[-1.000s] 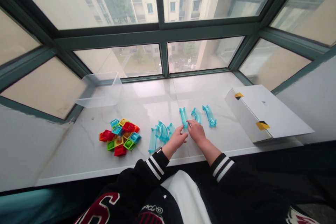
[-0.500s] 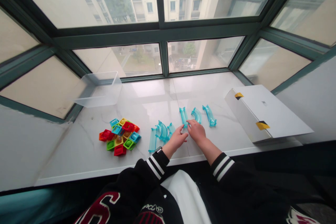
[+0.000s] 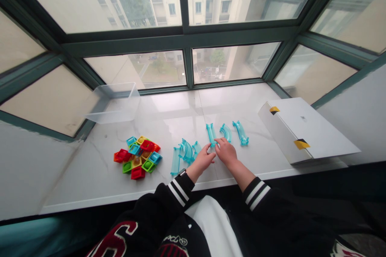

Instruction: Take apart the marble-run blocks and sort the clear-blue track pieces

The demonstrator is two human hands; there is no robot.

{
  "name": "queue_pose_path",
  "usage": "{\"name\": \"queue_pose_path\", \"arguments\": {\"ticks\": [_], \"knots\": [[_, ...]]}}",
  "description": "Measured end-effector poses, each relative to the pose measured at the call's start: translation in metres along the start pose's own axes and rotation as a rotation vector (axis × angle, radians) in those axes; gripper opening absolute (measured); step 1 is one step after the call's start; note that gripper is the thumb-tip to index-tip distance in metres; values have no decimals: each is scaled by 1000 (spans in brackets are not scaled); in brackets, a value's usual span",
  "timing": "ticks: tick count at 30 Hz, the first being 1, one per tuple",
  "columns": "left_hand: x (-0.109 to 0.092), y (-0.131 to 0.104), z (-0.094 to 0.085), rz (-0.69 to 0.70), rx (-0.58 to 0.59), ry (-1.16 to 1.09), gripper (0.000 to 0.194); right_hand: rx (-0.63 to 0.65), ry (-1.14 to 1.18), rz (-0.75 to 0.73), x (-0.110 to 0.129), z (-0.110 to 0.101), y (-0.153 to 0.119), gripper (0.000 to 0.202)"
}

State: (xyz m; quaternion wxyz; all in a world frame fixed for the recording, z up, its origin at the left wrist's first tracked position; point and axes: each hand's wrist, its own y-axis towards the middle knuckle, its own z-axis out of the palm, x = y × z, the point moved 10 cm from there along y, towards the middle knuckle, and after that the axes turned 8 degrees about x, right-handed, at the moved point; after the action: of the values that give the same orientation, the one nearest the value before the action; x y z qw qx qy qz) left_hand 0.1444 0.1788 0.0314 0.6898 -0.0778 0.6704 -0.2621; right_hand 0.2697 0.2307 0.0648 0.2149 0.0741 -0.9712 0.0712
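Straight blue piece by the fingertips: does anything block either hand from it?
Nothing visible does: the left hand and right hand are both at the near end of the straight blue piece; a curved piece lies to its right.

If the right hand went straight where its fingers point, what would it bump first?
The right hand would probably meet the straight blue piece first; whether they already touch is unclear.

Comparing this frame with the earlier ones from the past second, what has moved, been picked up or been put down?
Nothing has visibly moved, and nothing was clearly taken hold of or let go. The left hand and right hand stay at the near end of the straight blue track; whether they grip it can't be told. The blocks, tub and white box stay put.
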Motion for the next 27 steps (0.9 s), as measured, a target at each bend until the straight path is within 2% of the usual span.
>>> {"name": "queue_pose_path", "arguments": {"ticks": [11,18,20,23,25,27], "knots": [[3,1,-1,-33,-11,22,79,6,-19,-3,1,-1,-1,35],[-1,0,3,-7,12,10,82,29,-21,-3,2,-1,-2,36],[-8,-4,1,9,21,-1,82,19,-11,-1,4,-6,-5,37],[-33,-18,-16,115,1,-49,66,-72,43,-43,10,-24,-17,36],[-56,-32,-37,211,-24,-92,51,-128,113,-109,14,-35,-29,35],[-75,-49,-65,274,-60,-123,47,-139,183,-173,15,-39,-41,34]]}}
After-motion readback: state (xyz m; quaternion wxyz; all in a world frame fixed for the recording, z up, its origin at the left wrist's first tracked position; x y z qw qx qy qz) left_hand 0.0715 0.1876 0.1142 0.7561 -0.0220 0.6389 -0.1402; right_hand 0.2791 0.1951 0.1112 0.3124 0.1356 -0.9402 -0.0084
